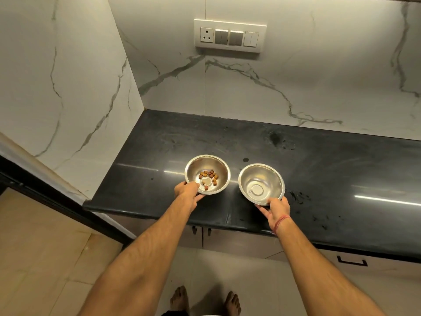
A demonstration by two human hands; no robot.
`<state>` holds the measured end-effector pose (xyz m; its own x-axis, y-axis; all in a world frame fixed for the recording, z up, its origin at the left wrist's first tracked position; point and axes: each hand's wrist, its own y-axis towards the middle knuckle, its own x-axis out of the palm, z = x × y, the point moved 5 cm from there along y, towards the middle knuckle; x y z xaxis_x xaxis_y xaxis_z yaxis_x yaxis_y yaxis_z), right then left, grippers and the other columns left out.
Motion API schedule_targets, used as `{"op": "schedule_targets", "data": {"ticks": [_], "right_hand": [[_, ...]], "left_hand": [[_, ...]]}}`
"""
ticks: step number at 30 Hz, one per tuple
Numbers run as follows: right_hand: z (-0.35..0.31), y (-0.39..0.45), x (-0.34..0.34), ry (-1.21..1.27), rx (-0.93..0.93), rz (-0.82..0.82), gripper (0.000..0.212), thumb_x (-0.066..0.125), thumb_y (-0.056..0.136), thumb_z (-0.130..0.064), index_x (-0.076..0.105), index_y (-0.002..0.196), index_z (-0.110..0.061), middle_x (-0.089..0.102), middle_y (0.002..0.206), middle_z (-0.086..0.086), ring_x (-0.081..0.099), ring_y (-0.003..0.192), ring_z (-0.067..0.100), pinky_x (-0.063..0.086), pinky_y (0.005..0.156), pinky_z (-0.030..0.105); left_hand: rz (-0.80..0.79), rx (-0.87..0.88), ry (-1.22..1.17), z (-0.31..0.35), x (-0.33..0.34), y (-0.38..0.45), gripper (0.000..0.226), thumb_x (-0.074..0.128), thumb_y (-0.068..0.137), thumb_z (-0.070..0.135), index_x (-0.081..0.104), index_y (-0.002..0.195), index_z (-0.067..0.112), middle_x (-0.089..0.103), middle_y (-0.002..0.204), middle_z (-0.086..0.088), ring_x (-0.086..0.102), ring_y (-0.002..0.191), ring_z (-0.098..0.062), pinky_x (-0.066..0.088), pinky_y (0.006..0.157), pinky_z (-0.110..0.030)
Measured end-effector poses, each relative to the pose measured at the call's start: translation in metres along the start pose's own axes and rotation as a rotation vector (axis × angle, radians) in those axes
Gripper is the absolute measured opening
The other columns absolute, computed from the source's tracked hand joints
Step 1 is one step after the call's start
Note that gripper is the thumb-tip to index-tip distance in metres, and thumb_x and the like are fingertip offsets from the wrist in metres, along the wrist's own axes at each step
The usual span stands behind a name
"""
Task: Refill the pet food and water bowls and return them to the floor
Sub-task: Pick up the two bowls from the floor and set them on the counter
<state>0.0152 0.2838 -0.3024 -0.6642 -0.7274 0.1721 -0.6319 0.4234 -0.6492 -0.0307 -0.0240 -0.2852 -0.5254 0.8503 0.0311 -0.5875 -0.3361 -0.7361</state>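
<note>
White marble-veined walls (262,92) with a switch panel (230,35) rise behind a black countertop (330,169) above pale floor tiles (45,258).

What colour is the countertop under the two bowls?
Glossy black countertop with faint pale streaks, seen in the head view.

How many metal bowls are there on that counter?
2. One steel bowl with a few kibble pieces sits to the left, held at its rim by the left hand. The other bowl, without kibble, is beside it, held by the right hand.
</note>
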Motion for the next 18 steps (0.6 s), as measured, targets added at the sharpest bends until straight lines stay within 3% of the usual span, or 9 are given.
{"op": "schedule_targets", "data": {"ticks": [4,8,15,18], "right_hand": [[-0.007,0.008,-0.006,0.049,-0.012,0.02,0.057,0.046,0.094,0.018,0.054,0.141,-0.012,0.06,0.14,0.019,0.063,0.126,0.044,0.061,0.083,0.05],[-0.016,0.016,-0.013,0.12,-0.009,0.029,0.062,0.048,0.093,0.02,0.052,0.147,-0.01,0.058,0.143,0.019,0.061,0.128,0.046,0.061,0.084,0.05],[-0.033,0.034,-0.017,0.092,-0.019,0.035,0.064,0.048,0.093,0.021,0.051,0.148,-0.01,0.058,0.143,0.019,0.062,0.127,0.044,0.063,0.083,0.05],[-0.036,0.039,-0.017,0.081,-0.013,0.032,0.063,0.047,0.094,0.02,0.051,0.148,-0.01,0.058,0.143,0.018,0.061,0.128,0.043,0.062,0.087,0.05]], "left_hand": [[-0.016,-0.008,0.014,0.0,0.006,-0.002,0.043,0.064,0.096,-0.016,0.065,0.136,0.0,0.075,0.123,-0.023,0.076,0.109,-0.035,0.065,0.076,-0.045],[-0.026,-0.018,0.004,-0.001,0.012,-0.003,0.045,0.064,0.096,-0.017,0.065,0.138,-0.001,0.074,0.123,-0.023,0.076,0.108,-0.036,0.063,0.063,-0.041],[-0.02,-0.02,0.005,0.003,0.028,0.004,0.045,0.066,0.096,-0.014,0.065,0.139,-0.001,0.075,0.123,-0.022,0.077,0.108,-0.035,0.065,0.063,-0.041],[-0.015,-0.028,0.014,0.002,0.032,0.006,0.044,0.066,0.097,-0.014,0.064,0.139,-0.001,0.074,0.124,-0.023,0.076,0.108,-0.034,0.065,0.072,-0.043]]}}
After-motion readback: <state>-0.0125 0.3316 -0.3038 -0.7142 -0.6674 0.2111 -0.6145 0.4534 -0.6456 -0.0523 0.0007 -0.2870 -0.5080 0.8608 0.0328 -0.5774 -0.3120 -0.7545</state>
